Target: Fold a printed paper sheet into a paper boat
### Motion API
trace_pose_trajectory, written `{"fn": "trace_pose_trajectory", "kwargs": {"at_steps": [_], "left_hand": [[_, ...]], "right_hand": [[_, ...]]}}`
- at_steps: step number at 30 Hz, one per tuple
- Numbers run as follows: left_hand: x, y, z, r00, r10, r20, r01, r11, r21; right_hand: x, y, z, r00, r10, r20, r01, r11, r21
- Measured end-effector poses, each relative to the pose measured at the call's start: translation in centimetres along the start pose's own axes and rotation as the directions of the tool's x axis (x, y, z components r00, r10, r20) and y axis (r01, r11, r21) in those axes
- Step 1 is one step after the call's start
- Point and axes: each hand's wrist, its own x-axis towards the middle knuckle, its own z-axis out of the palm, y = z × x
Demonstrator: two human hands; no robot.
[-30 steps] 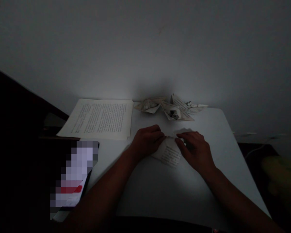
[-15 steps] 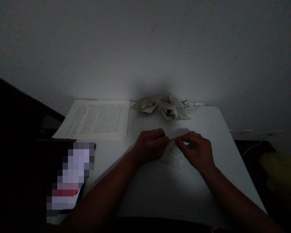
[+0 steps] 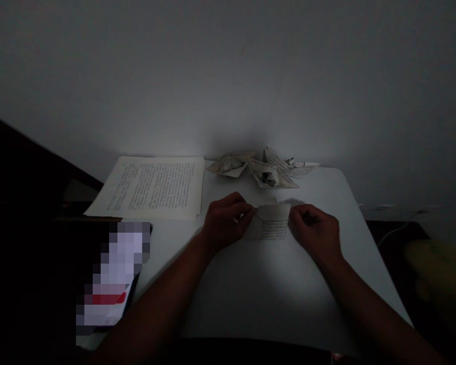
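Between my hands, just above the white table, is a folded sheet of printed paper (image 3: 274, 223), roughly rectangular with text on its lower right part. My left hand (image 3: 228, 219) pinches its upper left corner between thumb and forefinger. At the right edge, my right hand (image 3: 314, 225) is closed with its fingertips on the upper right corner. Behind them stand several folded paper boats (image 3: 273, 177), made of similar printed paper, with crumpled-looking middles.
A stack of printed sheets (image 3: 152, 187) lies at the table's back left. A phone (image 3: 114, 279) with a lit, blurred screen rests by the left edge, beside my left forearm. The wall (image 3: 228, 76) stands right behind the white table (image 3: 258, 299). Something yellowish (image 3: 437, 268) is at the lower right, off the table.
My hands have moved apart, the left one leftward and the right one slightly rightward. The paper between them now shows as a flat, wider rectangle. The boats and stack stay put.
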Motion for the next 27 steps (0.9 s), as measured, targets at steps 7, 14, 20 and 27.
{"fn": "trace_pose_trajectory", "kwargs": {"at_steps": [7, 14, 20, 27], "left_hand": [[0.2, -0.2, 0.5, 0.957, -0.281, -0.074, 0.268, 0.951, -0.156], [0.6, -0.2, 0.9, 0.822, -0.566, 0.059, 0.525, 0.713, -0.464], [0.5, -1.0, 0.9, 0.689, -0.716, 0.111, 0.579, 0.452, -0.679], [0.7, -0.3, 2.0, 0.589, -0.805, 0.079, 0.462, 0.255, -0.849]], "right_hand": [[-0.2, -0.2, 0.2, 0.995, 0.025, 0.095, -0.054, 0.946, 0.32], [0.0, -0.6, 0.1, 0.996, 0.048, 0.073, -0.077, 0.875, 0.478], [-0.2, 0.0, -0.1, 1.0, 0.014, 0.024, -0.024, 0.832, 0.554], [-0.8, -0.2, 0.6, 0.955, -0.168, 0.246, -0.016, 0.795, 0.606]]}}
